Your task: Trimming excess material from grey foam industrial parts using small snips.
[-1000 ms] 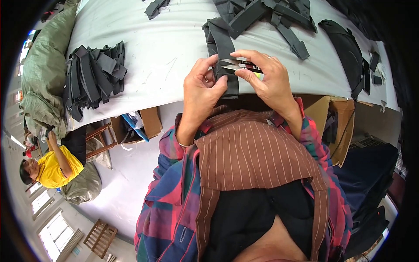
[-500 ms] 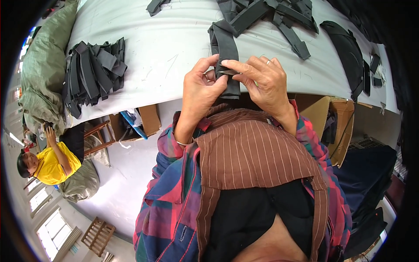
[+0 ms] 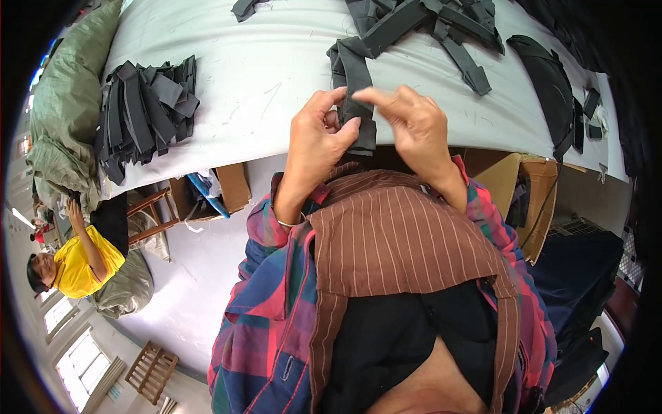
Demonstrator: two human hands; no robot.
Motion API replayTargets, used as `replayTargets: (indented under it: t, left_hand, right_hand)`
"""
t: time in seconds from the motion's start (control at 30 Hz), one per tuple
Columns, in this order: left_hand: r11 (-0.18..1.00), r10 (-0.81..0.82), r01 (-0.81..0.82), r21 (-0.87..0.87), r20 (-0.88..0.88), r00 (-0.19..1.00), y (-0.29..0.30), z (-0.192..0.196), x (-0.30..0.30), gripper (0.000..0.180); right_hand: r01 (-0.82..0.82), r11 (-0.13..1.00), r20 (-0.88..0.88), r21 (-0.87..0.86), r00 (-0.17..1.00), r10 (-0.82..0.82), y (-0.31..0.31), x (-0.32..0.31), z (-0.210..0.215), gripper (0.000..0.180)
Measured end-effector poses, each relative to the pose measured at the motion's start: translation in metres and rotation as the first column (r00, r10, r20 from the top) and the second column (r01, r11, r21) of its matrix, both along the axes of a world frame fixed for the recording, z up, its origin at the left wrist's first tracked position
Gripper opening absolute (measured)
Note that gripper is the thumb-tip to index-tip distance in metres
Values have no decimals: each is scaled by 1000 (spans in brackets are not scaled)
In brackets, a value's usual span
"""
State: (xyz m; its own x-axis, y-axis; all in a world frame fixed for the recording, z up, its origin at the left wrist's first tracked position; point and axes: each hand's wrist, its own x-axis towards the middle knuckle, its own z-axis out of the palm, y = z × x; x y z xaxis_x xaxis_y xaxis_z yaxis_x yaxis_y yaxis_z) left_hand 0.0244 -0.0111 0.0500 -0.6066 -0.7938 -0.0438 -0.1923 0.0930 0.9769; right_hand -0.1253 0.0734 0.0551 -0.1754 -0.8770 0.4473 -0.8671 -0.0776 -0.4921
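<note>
A long dark grey fabric strip (image 3: 357, 72) runs from the pile down to the table's near edge. Its lower end is folded over. My left hand (image 3: 318, 130) is closed on that strip, thumb and forefinger pinching it near the fold. Just right of the strip, my right hand (image 3: 416, 123) has its fingers curled and the forefinger reaching over the cloth. Motion smears its fingertips, and whatever lies in its grip is hidden.
More dark strips lie in a heap (image 3: 431, 24) farther back, and a fanned stack (image 3: 148, 110) sits at the left. A black curved fabric piece (image 3: 545, 90) rests at the right. Cardboard boxes (image 3: 531, 200) stand under the table (image 3: 241, 90). A person in yellow (image 3: 86, 262) is at far left.
My right hand has pulled slightly up and right from the strip. The small pointed metal blade that showed between its fingers is out of sight. My left hand stays on the strip.
</note>
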Motion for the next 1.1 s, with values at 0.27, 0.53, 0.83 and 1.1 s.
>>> replayTargets:
  t: [0.27, 0.53, 0.83, 1.1]
  left_hand:
    - [989, 116, -100, 105, -157, 981, 0, -2, -5, 44]
    - [966, 96, -37, 257, -219, 971, -5, -4, -4, 37]
    - [991, 79, -59, 119, -174, 981, 0, -1, -8, 32]
    - [962, 190, -128, 241, -254, 948, -3, -3, -10, 31]
  right_hand:
    - [-25, 998, 827, 54, 562, -31, -3, -9, 1, 49]
    - [-77, 992, 544, 102, 839, 9, 1, 9, 9, 51]
    - [-60, 994, 811, 90, 583, -39, 0, 1, -3, 16]
    - [-69, 989, 927, 131, 363, -97, 1, -7, -17, 8]
